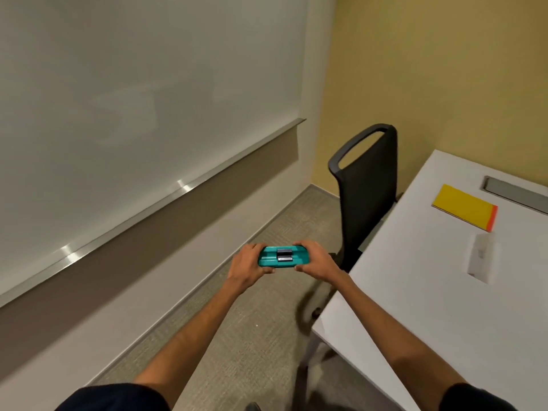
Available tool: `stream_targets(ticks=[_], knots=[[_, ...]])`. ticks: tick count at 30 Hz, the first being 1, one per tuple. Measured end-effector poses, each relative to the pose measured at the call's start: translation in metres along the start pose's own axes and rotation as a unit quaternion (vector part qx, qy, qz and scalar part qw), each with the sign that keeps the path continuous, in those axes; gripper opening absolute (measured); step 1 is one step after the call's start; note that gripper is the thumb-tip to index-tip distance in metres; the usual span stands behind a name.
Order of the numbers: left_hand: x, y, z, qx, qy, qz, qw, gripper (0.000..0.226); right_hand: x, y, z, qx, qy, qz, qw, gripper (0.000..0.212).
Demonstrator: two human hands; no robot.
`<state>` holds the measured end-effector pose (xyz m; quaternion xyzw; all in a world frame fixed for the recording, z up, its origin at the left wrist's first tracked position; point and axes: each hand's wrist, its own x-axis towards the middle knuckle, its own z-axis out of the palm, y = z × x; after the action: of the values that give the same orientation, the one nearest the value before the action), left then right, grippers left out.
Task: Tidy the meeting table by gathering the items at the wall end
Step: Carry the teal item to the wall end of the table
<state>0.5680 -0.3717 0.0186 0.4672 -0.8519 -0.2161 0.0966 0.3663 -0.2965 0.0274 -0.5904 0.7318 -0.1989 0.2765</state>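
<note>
Teal plastic case (283, 257), oblong, with a dark grey clasp on its upper face: held level in the air over the carpet, off the near-left edge of the white laminate counter (430, 307) and not touching it. Left hand (249, 264) closed on its left end, right hand (315, 262) closed on its right end, thumbs below and fingers over the top. The two-ended grip looks meant to keep the case flat and the clasp facing up, probably while it is carried toward the counter's wall end.

Yellow rectangular notepad with an orange binding strip (464, 207): flat on the counter, toward the yellow wall, already at the gathering end.

Pale, blurred oblong item (482, 258): on the counter just nearer than the notepad; too smeared to identify.

Grey metal cable hatch (516, 192): recessed in the counter, beyond the notepad.

Black mesh-back chair (367, 185): tucked against the counter's left side, between case and notepad.

Judgement: case in transit, not yet set down beside the notepad.
</note>
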Motion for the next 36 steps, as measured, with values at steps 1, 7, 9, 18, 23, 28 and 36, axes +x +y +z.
stream_targets(ticks=[1,7,9,18,23,28,36], knots=[[0.003,-0.014,-0.008,0.001,0.005,-0.005,1.000,0.070,0.013,-0.012,0.007,-0.005,0.000,-0.004,1.000,0.067],[0.029,-0.080,-0.040,0.000,0.019,-0.033,0.999,0.070,0.077,-0.064,0.038,-0.018,0.000,-0.011,1.000,0.065],[0.043,-0.093,-0.045,-0.001,0.019,-0.034,0.999,0.071,0.099,-0.070,0.041,-0.024,-0.007,-0.013,1.000,0.065],[0.153,-0.139,-0.046,-0.014,0.008,-0.029,0.999,0.068,0.218,-0.064,0.040,-0.018,-0.016,0.024,0.999,0.064],[0.253,-0.144,-0.062,-0.004,-0.011,-0.003,1.000,0.069,0.308,-0.056,0.002,-0.030,-0.013,0.051,0.998,0.064],[0.360,-0.135,-0.086,-0.003,-0.013,0.023,1.000,0.072,0.390,-0.054,-0.055,-0.043,0.014,0.062,0.997,0.061],[0.492,-0.100,-0.085,-0.006,-0.024,0.084,0.996,0.073,0.470,-0.019,-0.122,-0.020,0.074,0.134,0.988,0.059]])
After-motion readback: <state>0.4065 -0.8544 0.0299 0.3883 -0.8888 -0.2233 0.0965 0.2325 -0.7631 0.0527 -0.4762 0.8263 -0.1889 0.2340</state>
